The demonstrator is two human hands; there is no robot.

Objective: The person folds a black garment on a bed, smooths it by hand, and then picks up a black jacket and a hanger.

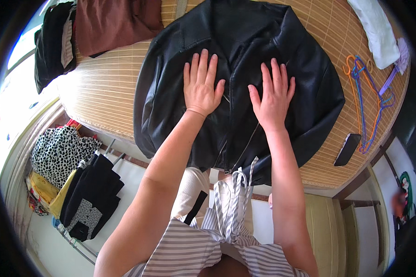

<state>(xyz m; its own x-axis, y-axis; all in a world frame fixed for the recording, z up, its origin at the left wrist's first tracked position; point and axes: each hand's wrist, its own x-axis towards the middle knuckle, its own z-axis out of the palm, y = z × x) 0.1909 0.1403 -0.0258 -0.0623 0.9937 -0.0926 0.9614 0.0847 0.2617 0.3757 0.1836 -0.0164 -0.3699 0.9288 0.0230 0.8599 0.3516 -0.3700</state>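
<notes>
A black leather-look jacket (235, 41) lies spread on a woven bamboo mat (107, 93), its collar away from me and its hem hanging over the near edge. Flat against the jacket's left front panel rests my left hand (201, 85), fingers apart and pointing away. My right hand (273, 93) lies palm down on the panel to the right of the front zip (231, 86), its fingers also apart. Neither hand grips the fabric. The jacket's sleeves are folded down along its sides.
Right of the jacket are orange and blue hangers (364, 100), a smartphone (347, 149), a white folded cloth (378, 34) and a purple-handled duster (390, 79). A brown garment (118, 26) and dark clothes (52, 45) lie far left. Clothes hang on a rack (76, 242) at lower left.
</notes>
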